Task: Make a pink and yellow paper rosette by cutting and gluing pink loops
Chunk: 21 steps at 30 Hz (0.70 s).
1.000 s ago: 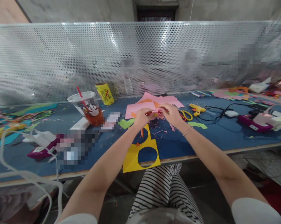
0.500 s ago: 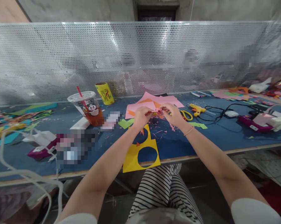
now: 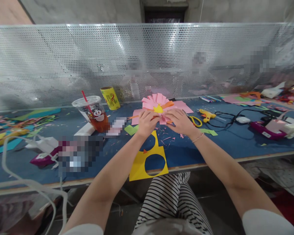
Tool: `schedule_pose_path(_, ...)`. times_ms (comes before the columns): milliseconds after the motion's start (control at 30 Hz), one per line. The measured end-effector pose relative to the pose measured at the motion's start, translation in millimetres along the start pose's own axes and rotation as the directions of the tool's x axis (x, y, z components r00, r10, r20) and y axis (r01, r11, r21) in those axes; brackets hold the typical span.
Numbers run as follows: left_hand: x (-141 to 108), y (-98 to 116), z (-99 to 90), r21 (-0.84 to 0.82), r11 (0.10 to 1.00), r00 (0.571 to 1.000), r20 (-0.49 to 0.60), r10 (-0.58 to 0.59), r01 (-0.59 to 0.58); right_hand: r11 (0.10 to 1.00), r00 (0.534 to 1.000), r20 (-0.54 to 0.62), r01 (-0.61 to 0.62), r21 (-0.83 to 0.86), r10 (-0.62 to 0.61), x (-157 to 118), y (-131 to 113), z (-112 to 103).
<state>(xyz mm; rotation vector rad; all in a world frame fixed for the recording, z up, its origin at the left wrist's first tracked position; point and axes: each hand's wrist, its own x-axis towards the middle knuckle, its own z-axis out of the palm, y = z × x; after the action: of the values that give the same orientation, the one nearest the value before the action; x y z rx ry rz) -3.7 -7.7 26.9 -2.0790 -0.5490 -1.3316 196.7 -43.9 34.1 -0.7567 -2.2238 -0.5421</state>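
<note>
Between my hands is a pink paper flower with fringed petals and a yellow piece at its middle. My left hand grips its lower left edge, fingers closed. On the lower right edge, my right hand is closed around the petals. An orange strip shows beside the yellow middle. Beneath my left wrist lies a yellow sheet with round holes cut in it. Yellow-handled scissors rest just right of my right hand, partly hidden by it.
A plastic cup of brown drink with a red straw stands left, before a yellow roll. To the right lie a yellow glue gun, its black cord and a purple power strip. A perforated metal screen borders the table's back.
The flower was seen nearly edge-on as a thin pink band; now its petals and yellow middle face me. Both hands have turned with it and stay on its edges.
</note>
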Motion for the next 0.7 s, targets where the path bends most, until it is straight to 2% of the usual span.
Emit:
schedule_pose_path(200, 2.0, 2.7, -1.5, 0.022, 0.999, 0.999, -0.025, 0.038, -0.037, 1.0, 1.0, -0.01, 0.011, -0.029, -0.011, -0.1, -1.9, 5.2)
schedule_pose_path(533, 2.7, 4.9, -4.7, 0.035, 0.998, 0.998, -0.023, 0.058, -0.057, 1.0, 0.999, -0.036, -0.011, 0.018, 0.012, -1.4, -1.8, 12.1)
schedule_pose_path(700, 0.1, 1.7, -4.5, 0.031, 0.998, 0.998, 0.02, 0.056, -0.056, 0.993, 0.997, -0.033, -0.073, 0.087, 0.076, -0.6, -3.7, 10.9)
